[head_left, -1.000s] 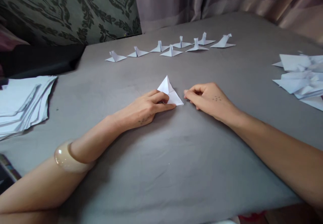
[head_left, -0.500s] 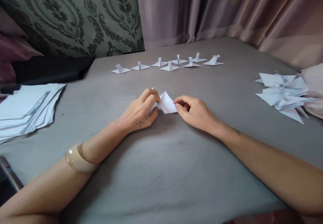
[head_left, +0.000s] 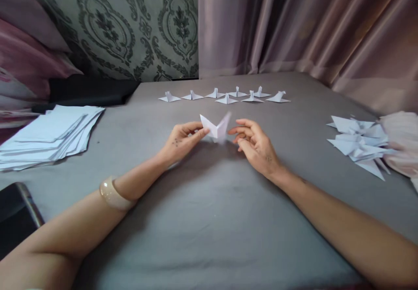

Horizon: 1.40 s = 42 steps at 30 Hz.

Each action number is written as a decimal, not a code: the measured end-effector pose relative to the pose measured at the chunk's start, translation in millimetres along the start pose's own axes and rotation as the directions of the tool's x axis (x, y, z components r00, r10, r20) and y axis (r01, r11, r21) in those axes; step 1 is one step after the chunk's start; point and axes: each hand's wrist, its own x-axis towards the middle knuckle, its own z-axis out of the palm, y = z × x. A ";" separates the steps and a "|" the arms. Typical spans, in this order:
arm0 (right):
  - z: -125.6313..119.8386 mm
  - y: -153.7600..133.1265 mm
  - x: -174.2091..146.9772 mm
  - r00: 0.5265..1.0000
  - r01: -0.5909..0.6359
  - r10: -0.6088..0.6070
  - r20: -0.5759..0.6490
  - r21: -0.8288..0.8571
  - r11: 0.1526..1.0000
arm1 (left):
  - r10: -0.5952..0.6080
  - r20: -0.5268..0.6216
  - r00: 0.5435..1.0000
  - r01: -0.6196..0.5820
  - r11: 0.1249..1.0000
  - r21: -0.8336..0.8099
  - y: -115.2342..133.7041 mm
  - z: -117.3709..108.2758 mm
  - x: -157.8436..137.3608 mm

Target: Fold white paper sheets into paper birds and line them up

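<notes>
A small folded white paper (head_left: pixel 214 129) with two raised points stands in a V shape, pinched at its left side between the thumb and fingers of my left hand (head_left: pixel 186 139). Its right point is blurred by motion. To the right of the paper is my right hand (head_left: pixel 253 146), fingers loosely curled and apart, with nothing between them. A slight gap seems to separate its fingertips from the paper. Farther back, several small folded paper birds (head_left: pixel 227 99) stand in two loose rows on the grey cloth.
A stack of white paper sheets (head_left: pixel 48 137) lies at the left. In the lower left corner rests a dark phone-like device (head_left: pixel 19 214). Several larger folded paper shapes (head_left: pixel 362 139) are heaped at the right, beside a pale cloth bundle (head_left: pixel 403 137). Curtains (head_left: pixel 261 24) hang behind the grey-covered surface (head_left: pixel 209 237).
The folded paper has been lifted and turned, and now shows two upright points. My right hand has let go of it and opened slightly to the right. The camera view has tilted up.
</notes>
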 end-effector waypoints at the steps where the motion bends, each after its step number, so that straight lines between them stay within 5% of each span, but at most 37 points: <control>1: 0.3 -0.8 0.7 0.999 0.016 -0.015 -0.045 0.018 1.000 | -0.113 -0.031 0.993 0.106 0.982 -0.156 2.4 1.2 -0.7; 4: 1.2 -4.0 0.8 0.990 0.058 -0.055 -0.127 0.024 0.998 | -0.329 -0.030 0.944 0.282 0.850 -0.445 6.3 4.1 -3.7; 10: 14.2 -14.2 -7.9 0.987 0.015 -0.025 -0.156 -0.068 0.998 | -0.436 -0.136 0.890 0.318 0.806 -0.500 6.7 10.2 -9.6; 16: 32.0 -14.8 -11.2 0.993 -0.100 0.091 -0.076 -0.119 0.988 | -0.326 -0.168 0.930 0.209 0.847 -0.488 19.6 16.7 -15.4; 27: 25.5 -13.7 -7.7 0.995 -0.025 0.016 -0.100 -0.089 0.996 | -0.214 -0.179 0.960 0.122 0.900 -0.419 12.0 17.0 -16.3; 36: 18.6 -10.8 -4.1 0.988 -0.025 0.004 -0.157 -0.128 0.992 | 0.049 -0.129 0.990 -0.054 0.998 -0.037 20.2 14.6 -19.0; 42: 12.9 -11.3 -3.1 0.992 -0.031 0.012 -0.122 -0.153 0.988 | 0.002 -0.156 0.988 -0.001 1.000 0.009 11.5 11.9 -17.2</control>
